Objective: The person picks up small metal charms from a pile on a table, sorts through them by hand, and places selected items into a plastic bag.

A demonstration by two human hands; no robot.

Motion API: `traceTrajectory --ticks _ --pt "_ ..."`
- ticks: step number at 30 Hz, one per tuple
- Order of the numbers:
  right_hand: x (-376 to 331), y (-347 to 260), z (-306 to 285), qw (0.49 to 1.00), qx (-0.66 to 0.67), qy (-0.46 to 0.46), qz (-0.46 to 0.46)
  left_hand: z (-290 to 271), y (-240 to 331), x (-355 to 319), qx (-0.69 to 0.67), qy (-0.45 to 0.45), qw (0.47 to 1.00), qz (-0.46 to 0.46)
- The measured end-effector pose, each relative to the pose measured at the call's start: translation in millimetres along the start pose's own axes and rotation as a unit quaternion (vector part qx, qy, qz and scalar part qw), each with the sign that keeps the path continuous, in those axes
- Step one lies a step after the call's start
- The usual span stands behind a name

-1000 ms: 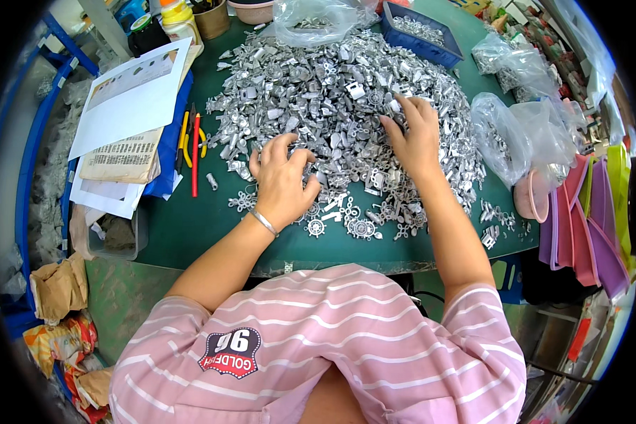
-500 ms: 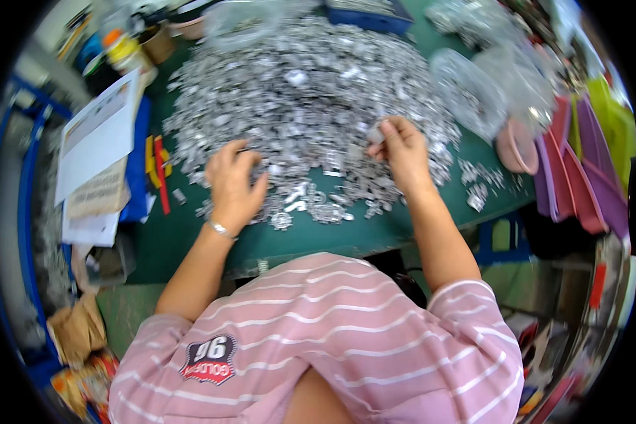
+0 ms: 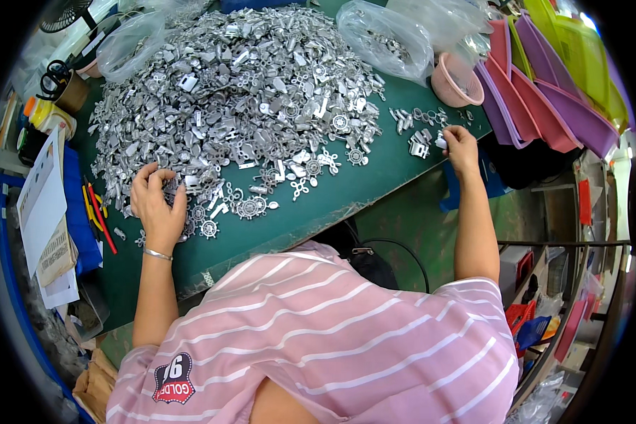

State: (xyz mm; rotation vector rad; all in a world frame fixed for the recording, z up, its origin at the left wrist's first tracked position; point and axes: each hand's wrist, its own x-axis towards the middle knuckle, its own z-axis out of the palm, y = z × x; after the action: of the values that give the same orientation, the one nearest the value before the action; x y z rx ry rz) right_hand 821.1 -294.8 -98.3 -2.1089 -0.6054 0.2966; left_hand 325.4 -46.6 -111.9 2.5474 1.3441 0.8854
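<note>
A wide heap of small silvery metal charms (image 3: pixel 240 92) covers much of the green table, with ship-wheel and flower-like shapes among them. At the heap's near left edge rests my left hand (image 3: pixel 157 205), its fingers bent and apart over the pieces; nothing shows in its grip. Over by the table's right edge, my right hand (image 3: pixel 461 150) pinches a small silvery metal charm (image 3: pixel 441 140) between thumb and fingertips. Just left of it lies a small separate cluster of blocky charms (image 3: pixel 420 144), with rows of others farther back.
A pink basket (image 3: pixel 442 88) stands at the right edge, near pink, purple and green plastic bins (image 3: pixel 526 92). Clear bags (image 3: pixel 385 42) lie behind. Red and yellow tools (image 3: pixel 100 212), papers (image 3: pixel 41 198) and a scissors cup (image 3: pixel 71 92) are on the left.
My right hand has gone from the heap to the small cluster at the table's right edge, carrying the charm. My left hand stays at the heap; the view has turned right.
</note>
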Motion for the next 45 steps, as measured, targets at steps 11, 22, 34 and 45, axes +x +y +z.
traceTrajectory --ticks 11,22,34,45 --pt "-16.1 -27.4 41.2 0.960 -0.130 0.095 -0.231 0.6 -1.5 -1.0 0.015 0.014 1.000 0.013" --pt "-72.8 -106.3 140.1 0.881 -0.223 -0.056 -0.413 -5.0 0.5 -7.9 0.003 0.004 1.000 0.016" --pt "-124.9 -138.5 134.0 0.925 0.102 -0.273 -0.244 -21.2 73.9 -6.5 -0.500 -0.152 0.847 -0.091" --pt "-126.1 -119.1 149.7 0.894 -0.145 -0.252 -0.341 -6.9 62.8 0.0 -0.545 -0.237 0.766 -0.245"
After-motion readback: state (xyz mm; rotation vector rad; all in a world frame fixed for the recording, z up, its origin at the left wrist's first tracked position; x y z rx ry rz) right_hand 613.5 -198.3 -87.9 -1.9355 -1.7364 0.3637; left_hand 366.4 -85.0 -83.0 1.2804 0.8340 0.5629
